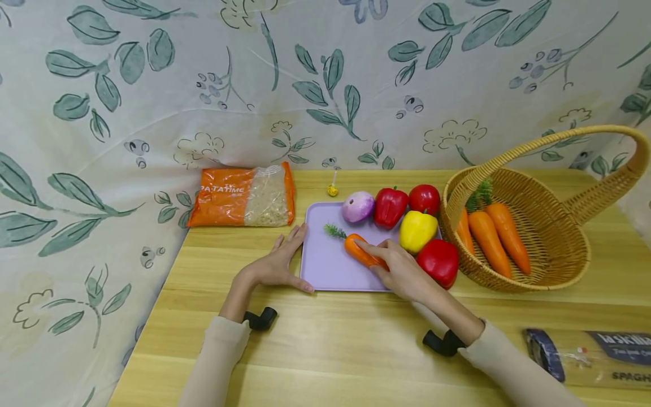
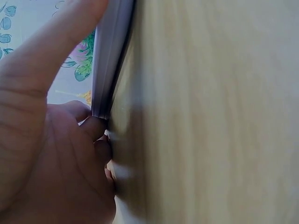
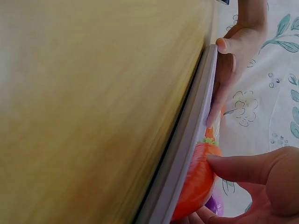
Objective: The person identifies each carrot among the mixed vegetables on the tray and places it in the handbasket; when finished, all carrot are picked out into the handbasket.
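A lilac tray (image 1: 322, 265) lies on the wooden table. My right hand (image 1: 402, 268) grips an orange carrot (image 1: 356, 249) with a green leafy top, low over the tray's middle; its leaves point to the back left. In the right wrist view, the thumb lies along the carrot (image 3: 194, 184). Spread along the tray's left edge, my left hand (image 1: 277, 263) touches the rim with thumb and fingers. A purple onion (image 1: 358, 207), a red bell pepper (image 1: 390, 207), a yellow bell pepper (image 1: 418, 232) and another red pepper (image 1: 438, 264) line the tray's back and right side.
A round red vegetable (image 1: 424, 199) sits at the tray's back right corner. Beside it stands a wicker basket (image 1: 574, 265) with a tall handle, holding carrots (image 1: 488, 243). Behind are an orange bag (image 1: 224, 195) and a yellow lollipop (image 1: 333, 190). A spaghetti pack (image 1: 580, 359) lies front right.
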`<state>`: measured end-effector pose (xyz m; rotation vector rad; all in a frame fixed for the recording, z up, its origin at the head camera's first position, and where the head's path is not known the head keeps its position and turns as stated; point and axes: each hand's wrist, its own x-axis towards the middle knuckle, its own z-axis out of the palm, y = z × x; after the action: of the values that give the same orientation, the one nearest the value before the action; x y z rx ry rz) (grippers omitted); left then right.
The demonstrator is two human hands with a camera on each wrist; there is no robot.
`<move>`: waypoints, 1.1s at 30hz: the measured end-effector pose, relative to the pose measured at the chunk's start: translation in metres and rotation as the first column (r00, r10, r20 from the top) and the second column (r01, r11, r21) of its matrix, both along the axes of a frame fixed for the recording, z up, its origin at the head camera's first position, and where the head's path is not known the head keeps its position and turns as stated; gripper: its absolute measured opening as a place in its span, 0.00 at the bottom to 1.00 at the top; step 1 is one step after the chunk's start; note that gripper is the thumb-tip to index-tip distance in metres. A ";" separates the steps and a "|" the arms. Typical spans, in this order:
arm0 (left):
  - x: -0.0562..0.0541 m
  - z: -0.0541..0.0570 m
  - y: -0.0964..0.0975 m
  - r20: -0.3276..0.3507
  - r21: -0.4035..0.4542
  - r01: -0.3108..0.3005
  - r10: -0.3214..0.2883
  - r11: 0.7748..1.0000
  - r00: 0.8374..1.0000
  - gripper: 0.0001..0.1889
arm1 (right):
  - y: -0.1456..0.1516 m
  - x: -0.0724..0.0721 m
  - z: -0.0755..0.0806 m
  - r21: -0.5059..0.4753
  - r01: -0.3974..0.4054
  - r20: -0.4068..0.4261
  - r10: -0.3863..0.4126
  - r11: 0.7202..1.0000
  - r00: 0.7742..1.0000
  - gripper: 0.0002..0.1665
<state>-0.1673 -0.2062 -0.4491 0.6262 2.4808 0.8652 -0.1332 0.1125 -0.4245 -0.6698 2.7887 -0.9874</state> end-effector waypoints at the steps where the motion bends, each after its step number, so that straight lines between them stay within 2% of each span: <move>1: 0.000 0.001 0.000 0.002 -0.001 0.000 0.000 1.000 1.000 0.76 | 0.000 -0.001 0.000 -0.006 -0.006 0.012 0.006 1.000 1.000 0.34; 6: 0.001 0.003 0.002 -0.001 0.012 0.004 -0.004 1.000 1.000 0.76 | 0.003 -0.005 0.002 -0.049 -0.015 0.090 0.019 0.999 0.996 0.35; 12: 0.002 0.004 0.002 -0.001 0.018 0.004 -0.004 1.000 1.000 0.76 | 0.007 -0.008 0.005 -0.130 -0.031 0.137 0.048 0.991 0.989 0.34; 21: 0.002 0.003 0.002 -0.004 0.009 0.004 -0.004 1.000 1.000 0.76 | 0.016 -0.006 0.019 -0.231 -0.019 0.298 0.089 0.973 0.950 0.35; 33: 0.003 0.002 0.004 -0.009 0.016 -0.007 0.007 1.000 1.000 0.75 | 0.040 0.000 0.042 -0.324 0.025 0.370 0.102 0.946 0.923 0.35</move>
<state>-0.1644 -0.2027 -0.4471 0.6285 2.4874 0.8871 -0.1332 0.1523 -0.3824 -0.4939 2.2892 -1.4136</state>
